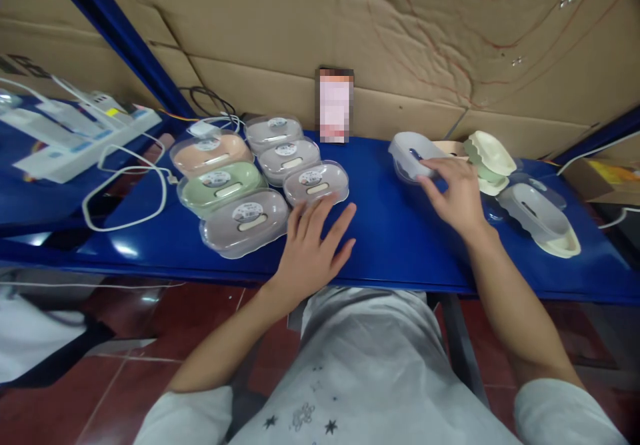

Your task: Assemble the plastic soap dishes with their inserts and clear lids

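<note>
Right of the phone [335, 105], the grey dish [406, 160] is sitting under the right hand [454, 188]; its thumb and fingers are bending at the rim, though the view is not showing whether they are gripping. In front of the phone, the left hand [314, 242] is lying open beside a packed dish [327, 180]. The grey dish is seeming light, stiff, probably slick, its rim offering the best hold. Left of the phone, pale stickers [247, 212] are carrying print too small to read
</note>
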The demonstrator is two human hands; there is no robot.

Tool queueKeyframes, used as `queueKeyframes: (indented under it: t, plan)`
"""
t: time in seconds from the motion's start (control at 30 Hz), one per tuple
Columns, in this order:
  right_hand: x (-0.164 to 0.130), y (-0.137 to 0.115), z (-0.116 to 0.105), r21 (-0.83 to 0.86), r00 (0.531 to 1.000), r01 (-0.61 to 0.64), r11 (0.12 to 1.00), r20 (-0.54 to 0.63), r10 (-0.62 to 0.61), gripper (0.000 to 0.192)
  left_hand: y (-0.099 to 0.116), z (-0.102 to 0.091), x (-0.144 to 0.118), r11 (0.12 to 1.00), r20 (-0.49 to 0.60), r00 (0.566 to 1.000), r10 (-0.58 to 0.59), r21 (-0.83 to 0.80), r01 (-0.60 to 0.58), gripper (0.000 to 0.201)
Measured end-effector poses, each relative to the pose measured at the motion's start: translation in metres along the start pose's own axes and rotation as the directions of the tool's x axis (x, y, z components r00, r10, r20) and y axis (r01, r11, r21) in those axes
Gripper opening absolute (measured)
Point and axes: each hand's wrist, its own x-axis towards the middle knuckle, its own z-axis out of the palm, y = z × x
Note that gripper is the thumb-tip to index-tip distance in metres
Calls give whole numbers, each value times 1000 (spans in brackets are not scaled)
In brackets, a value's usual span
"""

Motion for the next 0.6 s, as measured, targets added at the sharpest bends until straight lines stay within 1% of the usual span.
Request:
queueKeyframes:
  t: [0.07,0.13,0.2,0.27,0.3,0.37,0.43,0.5,0.53,0.6]
  plan:
    - [-20,-26,-10,92,993,104,990,45,-108,34,1,-1,0,995,48,996,79,-67,-76,63]
    - [-47,-49,-16,264,968,185,946,115,-222,31,1,-2,1,982,84,983,166,-109,-157,60]
    - [-73,-63,-17,411,948,204,889,144,-284,35,0,-2,2,962,128,961,247,-150,-228,52]
    - [-91,-63,-16,463,942,185,867,169,-291,40,-1,-2,4,944,190,935,298,-205,-259,44]
    - [-95,-58,-16,458,943,172,872,181,-281,40,-2,-2,4,938,217,926,310,-232,-259,40]
    - [-94,-38,-20,395,956,147,907,177,-233,38,-4,0,5,933,253,916,311,-265,-243,36]
    - [-84,-8,-28,254,988,101,962,92,-128,37,-5,1,5,934,259,917,303,-271,-232,34]
    - [-71,26,-38,41,999,-9,999,-41,11,38,-6,1,4,934,251,920,302,-270,-233,33]
    - [-65,42,-41,-75,992,-88,993,-93,81,38,-7,1,4,934,245,921,303,-271,-235,33]
    - [-54,70,-43,-281,969,-239,929,-134,209,39,-7,1,4,933,241,922,302,-273,-235,33]
